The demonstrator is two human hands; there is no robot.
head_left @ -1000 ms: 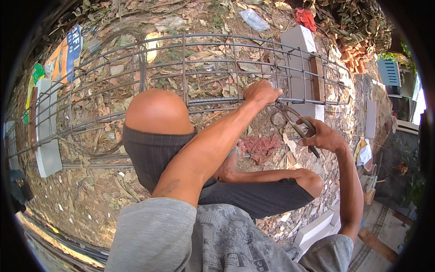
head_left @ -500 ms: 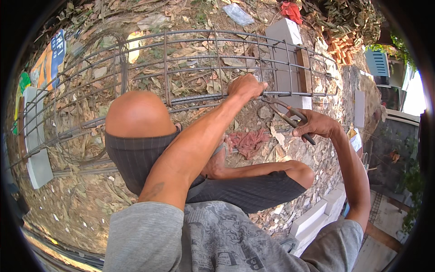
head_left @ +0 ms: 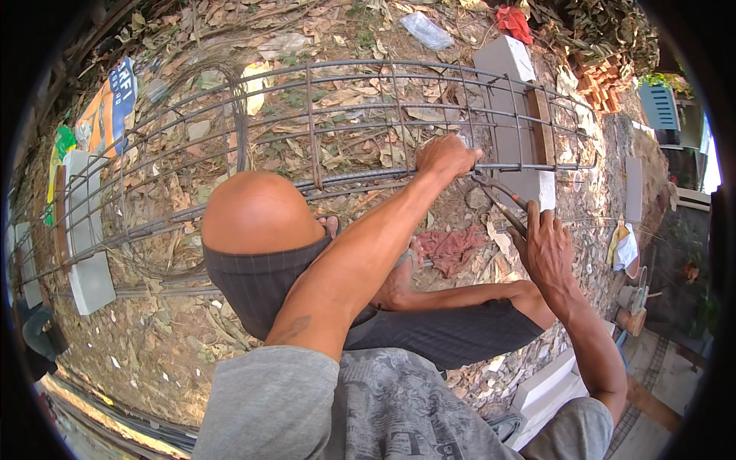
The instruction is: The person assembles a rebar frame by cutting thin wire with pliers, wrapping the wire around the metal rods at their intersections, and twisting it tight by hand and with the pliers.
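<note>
A long cage of steel rebar (head_left: 353, 106), with crossing stirrups, lies ahead of me from left to right. My left hand (head_left: 447, 157) is closed at its near lengthwise bars, close to a stirrup joint; the fingertips are partly hidden. In my right hand (head_left: 547, 251) is a pair of pincers (head_left: 512, 207), gripped by the handles with the back of the hand up. The pincers' jaws meet the near bar just right of my left hand. Whether a tie wire sits in the jaws is too small to tell.
Grey blocks (head_left: 90, 280) prop the cage at the left, and another block (head_left: 504, 60) with a wood strip (head_left: 539, 115) does so at the right. A wire coil (head_left: 239, 115) hangs over the cage. A red cloth (head_left: 452, 251) lies on leafy ground, and broken bricks (head_left: 604, 83) lie far right.
My right hand has rolled over, back upward, and the pincers' handles have come closer together. My left hand stays at the same joint. The whole view has shifted slightly.
</note>
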